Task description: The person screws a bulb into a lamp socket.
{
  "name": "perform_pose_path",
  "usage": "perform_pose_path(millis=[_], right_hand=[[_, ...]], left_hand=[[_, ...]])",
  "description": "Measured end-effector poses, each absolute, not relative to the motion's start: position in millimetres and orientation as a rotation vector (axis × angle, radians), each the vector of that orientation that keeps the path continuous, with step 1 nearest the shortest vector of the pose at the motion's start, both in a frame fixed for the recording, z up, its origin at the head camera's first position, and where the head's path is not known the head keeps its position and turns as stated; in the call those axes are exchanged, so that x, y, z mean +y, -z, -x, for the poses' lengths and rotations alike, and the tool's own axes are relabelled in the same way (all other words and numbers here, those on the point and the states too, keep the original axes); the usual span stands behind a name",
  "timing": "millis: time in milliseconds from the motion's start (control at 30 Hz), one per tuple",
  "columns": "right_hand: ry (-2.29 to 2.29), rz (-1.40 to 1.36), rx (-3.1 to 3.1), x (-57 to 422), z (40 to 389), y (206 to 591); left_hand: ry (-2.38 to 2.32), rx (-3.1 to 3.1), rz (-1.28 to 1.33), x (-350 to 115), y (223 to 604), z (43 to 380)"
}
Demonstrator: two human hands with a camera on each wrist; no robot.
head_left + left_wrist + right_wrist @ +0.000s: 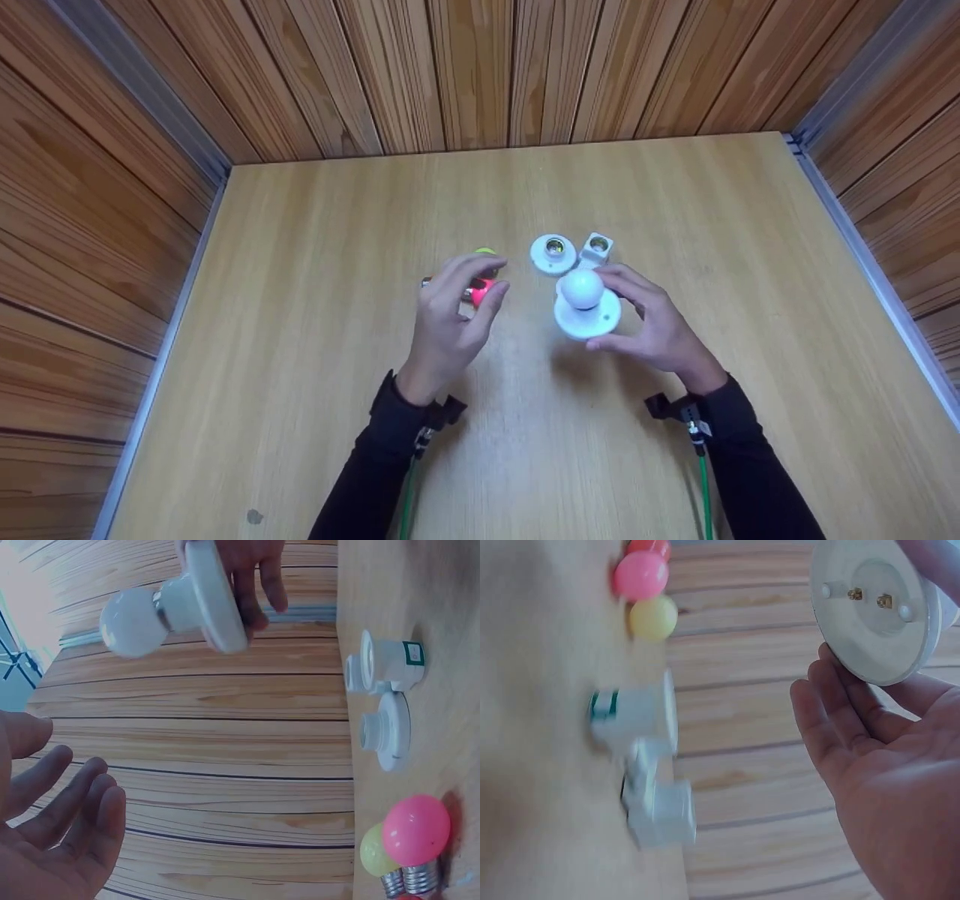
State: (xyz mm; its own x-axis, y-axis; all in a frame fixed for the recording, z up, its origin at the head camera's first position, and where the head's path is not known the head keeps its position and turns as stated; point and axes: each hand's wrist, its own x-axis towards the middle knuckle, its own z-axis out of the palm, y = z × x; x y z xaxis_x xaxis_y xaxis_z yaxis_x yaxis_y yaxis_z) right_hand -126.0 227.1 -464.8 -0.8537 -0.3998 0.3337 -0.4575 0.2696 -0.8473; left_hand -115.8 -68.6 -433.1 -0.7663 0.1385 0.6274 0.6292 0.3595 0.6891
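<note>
My right hand (652,319) grips a round white lamp holder (589,324) by its rim, raised over the table. A white bulb (583,288) sits in its socket, facing up. In the right wrist view the holder's underside (874,637) shows two brass terminals. My left hand (450,322) is held in the air left of the holder, fingers loosely curved and apart, with nothing in them. Partly hidden behind it lie a pink bulb (416,829), a yellow bulb (375,851) and a red bulb (651,547).
Beyond the held holder, a round white lamp holder (553,255) and a square-topped one (597,247) stand on the wooden table (300,337). Another white holder (390,664) bears a green-edged label. Plank walls (480,75) close off the back and both sides.
</note>
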Motion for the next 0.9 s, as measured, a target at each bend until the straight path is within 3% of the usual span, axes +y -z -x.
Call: perform_pose_path(millis=[367, 900], right_hand=[[-1.481, -0.502, -2.711, 274.7, 111.1, 489.3], [-1.300, -0.433, -2.967, 280.0, 118.2, 514.5]], left_hand=[[1.290, -2.435, 0.635, -85.7, 462.2, 135.2], [1.136, -2.669, 0.511, -96.3, 485.5, 152.4]])
